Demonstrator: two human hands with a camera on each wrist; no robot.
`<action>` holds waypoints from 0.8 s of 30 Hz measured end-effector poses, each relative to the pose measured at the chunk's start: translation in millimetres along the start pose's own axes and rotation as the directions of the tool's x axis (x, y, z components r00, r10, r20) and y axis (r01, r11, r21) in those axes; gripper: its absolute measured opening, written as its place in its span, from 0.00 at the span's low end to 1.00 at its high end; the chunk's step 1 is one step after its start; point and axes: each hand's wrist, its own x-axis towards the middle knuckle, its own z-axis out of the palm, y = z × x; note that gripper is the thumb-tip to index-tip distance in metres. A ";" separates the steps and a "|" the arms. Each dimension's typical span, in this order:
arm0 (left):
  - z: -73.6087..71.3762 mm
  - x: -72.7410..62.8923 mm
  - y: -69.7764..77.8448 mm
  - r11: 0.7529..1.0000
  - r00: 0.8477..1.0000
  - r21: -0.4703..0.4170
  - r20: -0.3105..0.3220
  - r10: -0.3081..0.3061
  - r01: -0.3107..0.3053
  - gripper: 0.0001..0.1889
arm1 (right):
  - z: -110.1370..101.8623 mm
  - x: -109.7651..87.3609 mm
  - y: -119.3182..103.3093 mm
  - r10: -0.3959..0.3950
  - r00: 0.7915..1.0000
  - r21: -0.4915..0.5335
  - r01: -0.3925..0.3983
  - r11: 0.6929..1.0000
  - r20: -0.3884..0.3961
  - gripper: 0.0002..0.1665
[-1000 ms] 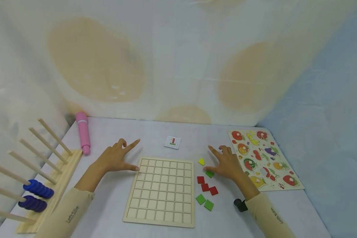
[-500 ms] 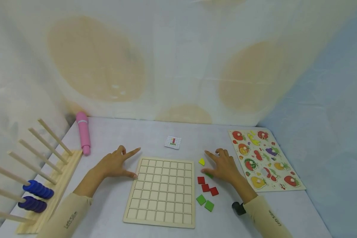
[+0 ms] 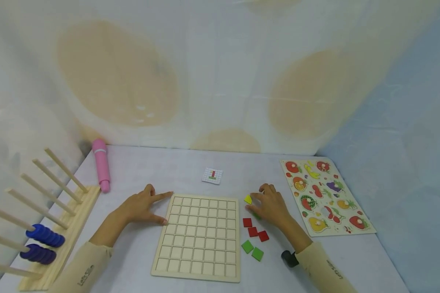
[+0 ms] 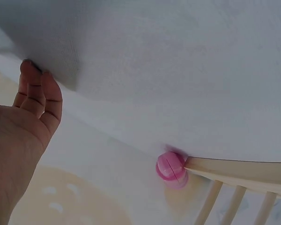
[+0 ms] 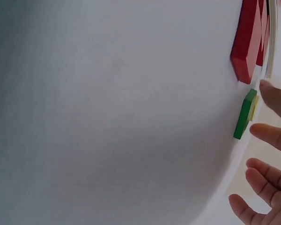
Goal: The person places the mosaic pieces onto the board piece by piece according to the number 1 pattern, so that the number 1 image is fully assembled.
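In the head view, the right hand [image 3: 270, 206], fingers parted, partly hides a green tile [image 5: 245, 115]; the left hand [image 3: 141, 206], thumb and forefinger wide, is beside a pale gridded board [image 3: 199, 232].

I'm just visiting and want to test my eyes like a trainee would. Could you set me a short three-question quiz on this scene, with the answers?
1. How many red tiles lie beside the grid board?
2. True or false: the fruit puzzle lies to the right of the grid board, as the person sees it.
3. Which loose piece lies nearest the small patterned card?
a) a red one
b) the yellow one
c) a green one

Key:
1. Three.
2. True.
3. b, the yellow piece.
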 end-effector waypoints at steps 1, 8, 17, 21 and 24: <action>0.3 -0.3 0.1 1.000 1.000 -0.003 -0.003 0.002 -0.002 0.53 | 0.5 0.6 -0.9 -0.008 1.000 -0.005 0.008 1.000 -0.002 0.27; 4.0 -1.4 -1.0 1.000 0.999 -0.002 -0.032 0.009 -0.009 0.52 | 2.4 2.5 -1.9 -0.050 0.999 -0.011 0.050 0.999 0.012 0.16; 4.3 -3.3 -3.0 1.000 0.999 -0.003 -0.038 0.004 -0.004 0.52 | 0.9 1.8 -3.3 -0.044 0.999 0.066 0.043 0.997 0.011 0.21; 3.7 -3.3 -2.7 1.000 0.999 0.001 -0.042 0.005 -0.005 0.51 | 2.8 2.6 -3.7 -0.033 0.999 0.069 0.034 0.997 -0.015 0.22; 3.7 -2.9 -1.4 1.000 0.999 0.001 -0.042 0.004 -0.004 0.51 | 3.9 4.1 -4.5 -0.030 0.999 0.056 0.032 0.998 -0.031 0.21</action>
